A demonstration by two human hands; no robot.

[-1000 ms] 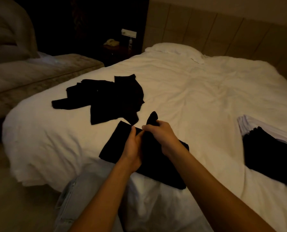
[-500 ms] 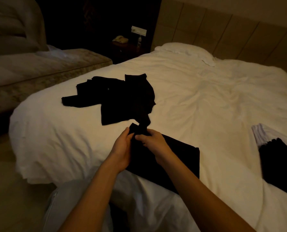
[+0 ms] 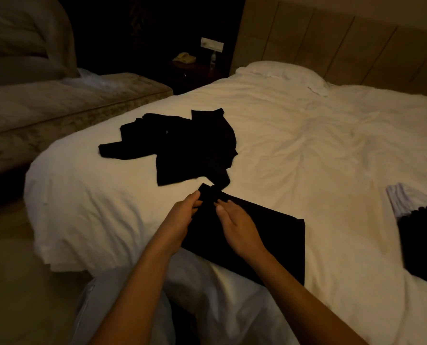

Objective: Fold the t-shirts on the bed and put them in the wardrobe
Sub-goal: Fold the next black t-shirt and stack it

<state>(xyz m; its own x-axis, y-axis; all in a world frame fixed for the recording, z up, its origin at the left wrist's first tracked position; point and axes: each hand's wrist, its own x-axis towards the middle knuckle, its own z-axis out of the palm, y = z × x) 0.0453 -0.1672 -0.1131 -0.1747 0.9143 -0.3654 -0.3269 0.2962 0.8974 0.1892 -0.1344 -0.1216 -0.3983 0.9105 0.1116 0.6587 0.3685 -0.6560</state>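
A black t-shirt (image 3: 269,242), folded into a narrow rectangle, lies on the white bed (image 3: 307,150) right in front of me. My left hand (image 3: 182,216) pinches its far left corner. Beside it, my right hand (image 3: 237,226) rests over the same end of the shirt with straight, relaxed fingers and holds nothing. Farther back on the left lies a second black t-shirt (image 3: 187,145), spread out and crumpled, with one sleeve pointing left.
At the bed's right edge there is a pile of folded clothes, white ones (image 3: 406,200) behind dark ones (image 3: 426,247). A pillow (image 3: 279,70) lies by the headboard. A sofa (image 3: 58,100) stands to the left, with a dark nightstand (image 3: 195,70) behind it. The wardrobe is out of view.
The raised flap of the near shirt has been laid down flat. My right hand has let go of the cloth and its fingers have straightened. The view has shifted slightly left.
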